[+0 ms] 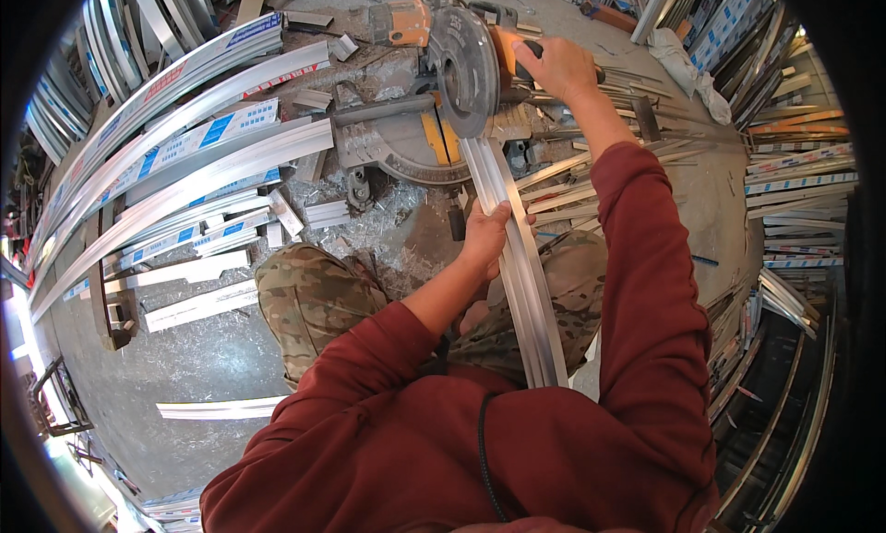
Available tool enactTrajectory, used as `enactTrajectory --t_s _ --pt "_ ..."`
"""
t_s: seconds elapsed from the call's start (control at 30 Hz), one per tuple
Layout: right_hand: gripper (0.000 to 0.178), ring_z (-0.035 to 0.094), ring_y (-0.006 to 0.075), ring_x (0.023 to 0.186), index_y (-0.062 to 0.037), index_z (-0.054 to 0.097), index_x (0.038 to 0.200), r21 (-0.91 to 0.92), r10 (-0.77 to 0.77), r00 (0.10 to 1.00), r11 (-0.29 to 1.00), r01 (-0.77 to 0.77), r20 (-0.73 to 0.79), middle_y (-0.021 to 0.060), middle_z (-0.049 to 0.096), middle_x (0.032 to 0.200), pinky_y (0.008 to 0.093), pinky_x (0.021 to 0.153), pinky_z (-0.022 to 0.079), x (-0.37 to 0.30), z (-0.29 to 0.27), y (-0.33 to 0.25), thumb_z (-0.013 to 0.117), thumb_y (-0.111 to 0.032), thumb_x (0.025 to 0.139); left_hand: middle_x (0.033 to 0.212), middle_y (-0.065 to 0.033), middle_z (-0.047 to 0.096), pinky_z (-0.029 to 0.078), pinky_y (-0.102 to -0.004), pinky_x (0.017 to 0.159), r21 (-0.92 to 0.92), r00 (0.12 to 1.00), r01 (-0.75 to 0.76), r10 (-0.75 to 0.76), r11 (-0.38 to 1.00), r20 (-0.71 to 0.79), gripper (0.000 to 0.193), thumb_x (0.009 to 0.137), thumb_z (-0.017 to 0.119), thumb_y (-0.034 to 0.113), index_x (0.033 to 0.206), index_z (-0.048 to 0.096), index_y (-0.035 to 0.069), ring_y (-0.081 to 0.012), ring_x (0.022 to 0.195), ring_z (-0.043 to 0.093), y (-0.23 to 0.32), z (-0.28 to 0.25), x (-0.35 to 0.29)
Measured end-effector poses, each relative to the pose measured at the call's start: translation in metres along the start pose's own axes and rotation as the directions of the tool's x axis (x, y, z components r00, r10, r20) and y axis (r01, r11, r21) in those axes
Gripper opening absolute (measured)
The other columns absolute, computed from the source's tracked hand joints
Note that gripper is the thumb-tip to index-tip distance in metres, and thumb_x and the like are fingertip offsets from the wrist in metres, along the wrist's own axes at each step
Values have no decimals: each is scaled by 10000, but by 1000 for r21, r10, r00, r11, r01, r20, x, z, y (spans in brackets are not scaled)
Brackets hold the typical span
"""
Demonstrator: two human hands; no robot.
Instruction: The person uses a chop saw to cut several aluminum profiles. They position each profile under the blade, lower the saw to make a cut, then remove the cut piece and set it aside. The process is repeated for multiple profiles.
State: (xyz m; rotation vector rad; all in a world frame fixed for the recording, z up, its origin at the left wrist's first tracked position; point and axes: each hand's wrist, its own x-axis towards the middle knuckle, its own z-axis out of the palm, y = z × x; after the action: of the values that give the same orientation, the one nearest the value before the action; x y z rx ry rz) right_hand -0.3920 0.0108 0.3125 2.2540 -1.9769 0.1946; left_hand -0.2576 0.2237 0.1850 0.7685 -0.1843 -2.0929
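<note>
My right hand (561, 69) is closed round the handle of an orange and grey miter saw (466, 71). Its round blade guard stands over the far end of a silver aluminum profile (528, 293). With my left hand (485, 238) I grip this profile from its left side, a short way below the saw. The profile runs from the saw down between my knees toward my body. Under the guard sits the saw's round grey base (392, 145) with a yellow insert (438, 136). The guard hides the blade and the spot where it meets the profile.
Long aluminum profiles (203, 168), some with printed film, lie at the left. Short offcuts (325, 214) and metal shavings litter the floor by the saw. More strips (572, 187) spread out right of it. Stacked profiles (801, 182) line the right side.
</note>
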Motion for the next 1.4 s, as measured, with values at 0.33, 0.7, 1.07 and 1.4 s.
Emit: enactTrajectory --t_s 0.33,0.7,1.07,1.4 --pt "659 666 374 761 -37 721 796 -3 11 1000 1000 -11 13 190 684 769 481 714 500 8 -5 -2 438 -626 882 1086 -142 585 603 -448 696 7 999 20 -19 1000 -37 251 1027 409 140 1261 338 83 -274 884 655 4 4 -3" --pt "632 671 367 758 -52 729 787 2 2 1000 1000 -2 11 183 686 758 468 715 506 9 -5 -2 442 -606 888 1077 -143 594 601 -445 700 -17 1000 2 -3 1000 -12 251 1028 407 144 1262 338 85 -270 892 657 0 1 -1" --pt "669 665 397 787 -28 719 829 2 -10 1000 1000 10 0 208 676 757 490 737 500 6 -6 -3 426 -626 888 1074 -153 592 603 -447 686 -23 1000 2 -2 1000 -14 253 1028 411 143 1267 343 93 -277 881 660 0 3 0" --pt "630 670 382 776 -45 728 823 0 8 1000 1000 -8 2 196 685 767 478 730 504 4 -1 1 443 -605 878 1063 -156 585 606 -457 683 -20 1000 11 -11 1000 4 272 1026 424 151 1276 332 97 -286 888 661 -2 0 2"
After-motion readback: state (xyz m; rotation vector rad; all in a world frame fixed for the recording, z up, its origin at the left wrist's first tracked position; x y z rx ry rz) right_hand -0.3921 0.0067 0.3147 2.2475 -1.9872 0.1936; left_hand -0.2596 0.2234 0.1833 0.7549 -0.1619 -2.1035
